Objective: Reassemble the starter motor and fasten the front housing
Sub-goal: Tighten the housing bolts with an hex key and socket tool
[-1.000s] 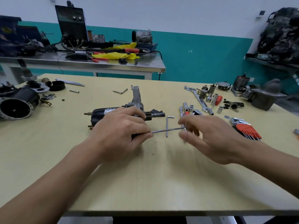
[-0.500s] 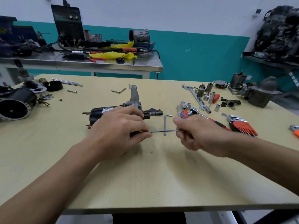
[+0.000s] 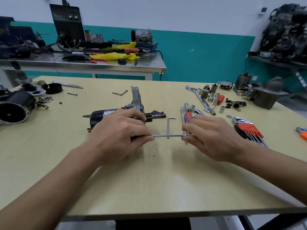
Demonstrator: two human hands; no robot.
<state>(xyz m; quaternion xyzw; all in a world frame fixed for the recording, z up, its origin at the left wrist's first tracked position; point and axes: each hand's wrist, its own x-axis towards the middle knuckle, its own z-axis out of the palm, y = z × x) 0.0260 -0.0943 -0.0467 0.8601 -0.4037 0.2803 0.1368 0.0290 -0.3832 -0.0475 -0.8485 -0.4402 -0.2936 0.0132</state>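
— Yellow worktop (image 3: 149, 180), mid-job: what changes at the fingers (image 3: 188, 129)?
— Right hand (image 3: 214, 138) fingers, spread a second ago, now pinch the bend of the hex key (image 3: 161, 135); left hand (image 3: 119, 135) grips the starter motor (image 3: 99, 114) lying centre-worktop. Tightening likely begins.

No text can be read. A small white label (image 3: 108, 112) with a red mark is seen on the black body of the starter motor (image 3: 98, 117), but its print is too small to be made out.
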